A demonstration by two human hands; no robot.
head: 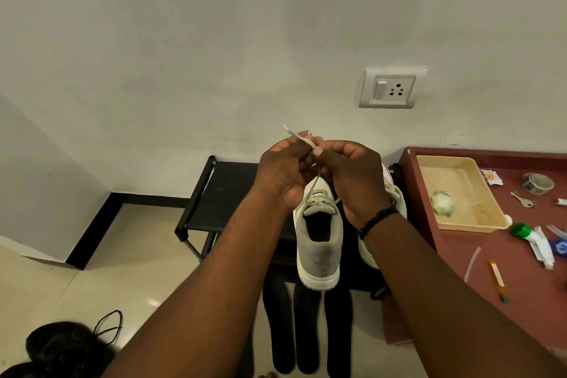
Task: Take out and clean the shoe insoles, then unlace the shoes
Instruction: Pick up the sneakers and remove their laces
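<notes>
A grey and white sneaker (pixel 319 242) stands on a black rack (pixel 221 193), heel toward me. Its white lace (pixel 296 135) runs up from the eyelets into both my hands. My left hand (pixel 283 170) and my right hand (pixel 352 175) are raised above the shoe's toe, fingers pinched on the lace, whose tip pokes out up and left. A second sneaker (pixel 395 196) of the pair is mostly hidden behind my right wrist. Dark insoles (pixel 306 328) hang or lean below the rack's front edge.
A dark red table (pixel 497 270) at the right holds a beige tray (pixel 460 193) with a crumpled cloth, keys, tape, tubes and a pen. Black shoes (pixel 58 350) with a loose black lace lie on the floor at lower left. A wall socket (pixel 389 87) is above.
</notes>
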